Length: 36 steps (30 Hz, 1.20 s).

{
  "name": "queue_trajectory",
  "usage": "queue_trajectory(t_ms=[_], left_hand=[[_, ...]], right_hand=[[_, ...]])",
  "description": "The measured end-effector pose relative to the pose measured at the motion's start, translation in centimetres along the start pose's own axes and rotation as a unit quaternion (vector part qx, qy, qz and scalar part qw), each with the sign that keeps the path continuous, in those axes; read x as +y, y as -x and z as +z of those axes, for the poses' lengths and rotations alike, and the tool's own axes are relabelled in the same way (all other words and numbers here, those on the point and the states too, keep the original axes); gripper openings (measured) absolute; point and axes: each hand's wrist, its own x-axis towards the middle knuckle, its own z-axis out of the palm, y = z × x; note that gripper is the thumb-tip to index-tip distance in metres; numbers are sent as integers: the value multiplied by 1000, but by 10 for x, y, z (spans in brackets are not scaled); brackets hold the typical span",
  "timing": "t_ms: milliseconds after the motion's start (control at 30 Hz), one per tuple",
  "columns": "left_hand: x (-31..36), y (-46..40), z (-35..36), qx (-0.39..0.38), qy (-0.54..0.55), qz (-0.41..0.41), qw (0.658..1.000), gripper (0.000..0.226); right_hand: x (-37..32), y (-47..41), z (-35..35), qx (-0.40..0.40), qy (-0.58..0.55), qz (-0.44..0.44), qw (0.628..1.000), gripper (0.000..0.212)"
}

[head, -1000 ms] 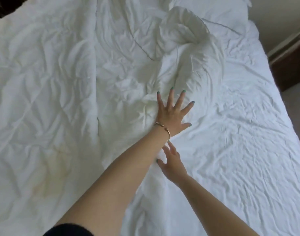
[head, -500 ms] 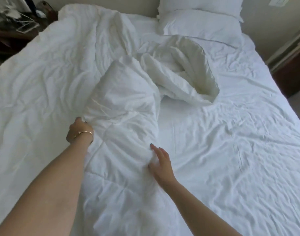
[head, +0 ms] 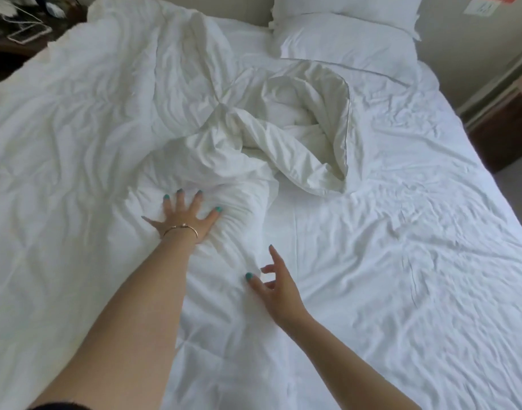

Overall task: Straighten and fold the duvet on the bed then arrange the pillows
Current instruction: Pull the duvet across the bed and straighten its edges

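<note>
head view: left hand (head: 182, 218) flat on duvet (head: 85, 137), right hand (head: 276, 287) hovering.

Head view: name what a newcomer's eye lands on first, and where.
The bunched-up duvet twisted in a heap at the bed's middle stands out first. Just below it, the left hand presses flat with fingers spread on the duvet, while the right hand hovers open beside its edge. Two pillows lie at the top right.

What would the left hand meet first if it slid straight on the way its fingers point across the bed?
The left hand lies flat on the duvet, fingers pointing up the bed. Going straight on, it would probably first run into the bunched, twisted ridge of duvet just ahead; how high that ridge stands is hard to judge.
</note>
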Motion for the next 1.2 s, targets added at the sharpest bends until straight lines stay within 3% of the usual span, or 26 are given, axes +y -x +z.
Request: queue_trajectory(t_ms=[100,200,267,367,533,767,967,1033,1100,1200], left_hand=[[25,41,6,14,-11,13,1000,79],[19,110,55,55,-10,56,997,79],[-1,156,91,84,-10,68,994,78],[-24,191,120,55,29,60,996,72],[-11,220,113,114,66,76,988,70],[51,286,80,83,135,144,977,62],[132,367,115,40,81,305,948,61],[153,384,146,24,22,303,952,60],[166,391,177,-8,-33,258,966,59],[181,400,213,-47,-81,194,977,59]], right_hand=[[-9,-30,-5,31,-70,92,993,94],[-18,-48,4,-34,-190,196,961,117],[-22,-48,16,-63,-226,215,948,122],[-21,-35,27,-10,-226,128,966,101],[-18,24,4,104,-35,-27,994,78],[-24,123,-95,282,64,-84,954,65],[8,231,-215,418,144,-55,895,71],[44,247,-244,367,167,-15,915,85],[93,249,-272,234,173,43,956,99],[174,240,-310,99,109,97,984,100]])
